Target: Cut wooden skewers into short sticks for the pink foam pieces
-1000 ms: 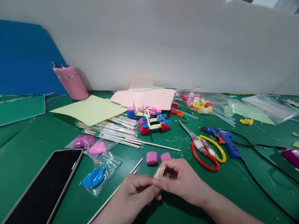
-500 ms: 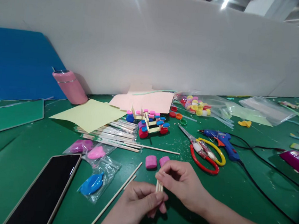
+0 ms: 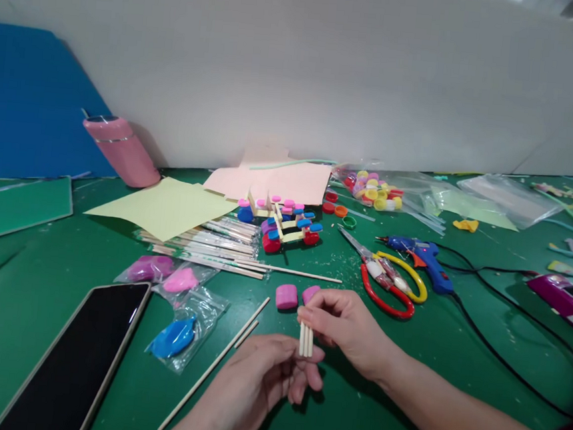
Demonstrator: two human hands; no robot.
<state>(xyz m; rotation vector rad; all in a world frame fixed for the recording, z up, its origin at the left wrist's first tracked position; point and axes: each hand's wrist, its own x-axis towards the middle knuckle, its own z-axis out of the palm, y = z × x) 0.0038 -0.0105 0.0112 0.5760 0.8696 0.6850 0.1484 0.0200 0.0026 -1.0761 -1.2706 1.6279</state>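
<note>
Between the thumb and fingers of my right hand (image 3: pixel 344 324) is a bundle of short wooden sticks (image 3: pixel 306 342), pinched at the top and held upright side by side. My left hand (image 3: pixel 266 380) lies just below and to the left, its thumb lifted away from the fingers. The lower ends of the sticks are at its forefinger; whether they touch is hard to tell. Beyond my right hand sit two pink-purple clay pieces (image 3: pixel 287 297), one partly hidden by the fingers. On the table left of my left hand are a long wooden stick (image 3: pixel 213 366) and a shorter stick (image 3: pixel 246 335).
Scissors (image 3: pixel 391 281) and a blue glue gun (image 3: pixel 420 257) with its cable lie at right. Small clay-wheeled models (image 3: pixel 290 227), packed sticks (image 3: pixel 208 247) and a bag of caps (image 3: pixel 373 190) stand behind. A phone (image 3: pixel 73 357) and bagged clay (image 3: pixel 172 339) are at left.
My left thumb has come off the sticks and the left fingers have loosened. My right hand keeps its pinch on them, with more of their length showing. The view has tilted slightly downward.
</note>
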